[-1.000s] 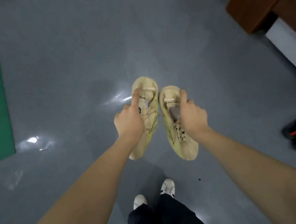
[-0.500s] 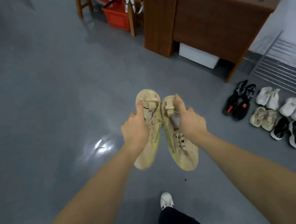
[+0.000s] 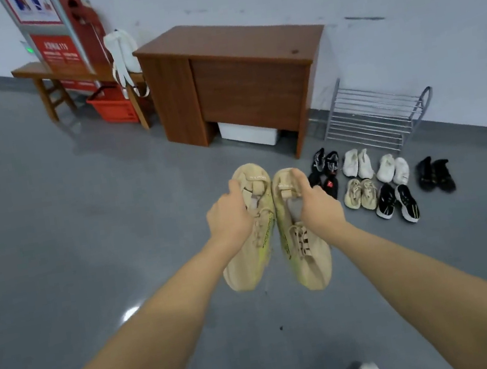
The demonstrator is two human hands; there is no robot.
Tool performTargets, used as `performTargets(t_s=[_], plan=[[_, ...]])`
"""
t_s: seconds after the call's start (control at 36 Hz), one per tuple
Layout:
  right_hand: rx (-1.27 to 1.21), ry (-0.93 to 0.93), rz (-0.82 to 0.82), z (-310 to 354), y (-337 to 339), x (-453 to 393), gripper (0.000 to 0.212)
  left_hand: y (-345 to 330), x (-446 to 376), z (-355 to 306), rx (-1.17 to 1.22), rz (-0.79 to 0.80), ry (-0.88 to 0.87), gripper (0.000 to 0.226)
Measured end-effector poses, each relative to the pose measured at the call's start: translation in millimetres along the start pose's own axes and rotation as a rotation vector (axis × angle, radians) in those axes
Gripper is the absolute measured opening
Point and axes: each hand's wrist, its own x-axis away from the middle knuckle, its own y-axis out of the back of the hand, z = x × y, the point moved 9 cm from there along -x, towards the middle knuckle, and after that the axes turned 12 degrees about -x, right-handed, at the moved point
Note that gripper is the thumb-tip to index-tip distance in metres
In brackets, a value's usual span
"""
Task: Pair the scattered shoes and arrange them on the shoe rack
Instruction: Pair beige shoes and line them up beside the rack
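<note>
I hold a pair of beige sneakers side by side in the air, toes pointing toward me. My left hand [image 3: 230,214] grips the heel opening of the left beige sneaker [image 3: 250,259]. My right hand [image 3: 318,204] grips the collar of the right beige sneaker [image 3: 308,260]. The metal shoe rack [image 3: 374,117] stands against the wall at the right, with bare shelves. In front of it on the floor lie several paired shoes: a black-red pair [image 3: 323,169], two white pairs [image 3: 357,162] [image 3: 393,168], a tan pair [image 3: 360,193], a black-white pair [image 3: 398,202] and a black pair [image 3: 435,173].
A brown wooden desk [image 3: 235,75] stands against the wall left of the rack, with a white box [image 3: 248,133] under it. Further left are a wooden bench [image 3: 40,78], an orange basket [image 3: 113,105], a white bag [image 3: 121,54] and a red sign stand [image 3: 56,38]. Grey floor lies around me.
My view has swung up and to the right from the bare floor to the desk, rack and rows of shoes. Both hands keep the beige sneakers held together.
</note>
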Motion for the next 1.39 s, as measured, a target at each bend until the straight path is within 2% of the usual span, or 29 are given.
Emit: performTargets(t_s=[0.19, 0.39, 0.56, 0.64, 0.75, 0.94, 1.11, 1.31, 1.39], plan=[[-0.013, -0.033, -0.084, -85, 83, -51, 0.074, -11, -52, -122, -0.01, -0.02, -0.049, 0.038], [0.001, 0.033, -0.11, -159, 160, -94, 0.078, -34, -92, -245, -0.035, -0.011, -0.093, 0.049], [0.119, 0.025, -0.182, -223, 220, -123, 0.078, -51, -122, -334, -0.009, -0.004, -0.121, 0.046], [0.164, -0.001, -0.189, -258, 238, -143, 0.077, -62, -140, -371, -0.006, 0.008, -0.141, 0.04], [0.104, -0.034, -0.211, -306, 254, -177, 0.08, -80, -168, -414, -0.003, 0.024, -0.153, 0.036], [0.043, -0.096, -0.199, -388, 267, -256, 0.082, -135, -244, -493, -0.048, 0.094, -0.208, 0.045], [-0.006, -0.202, -0.124, -460, 282, -331, 0.063, -188, -315, -571, -0.09, 0.166, -0.261, 0.045], [-0.036, -0.313, -0.069, -546, 304, -396, 0.07, -231, -373, -649, -0.097, 0.273, -0.258, 0.058], [-0.088, -0.335, -0.047, -583, 316, -417, 0.065, -243, -392, -687, -0.09, 0.283, -0.265, 0.061]])
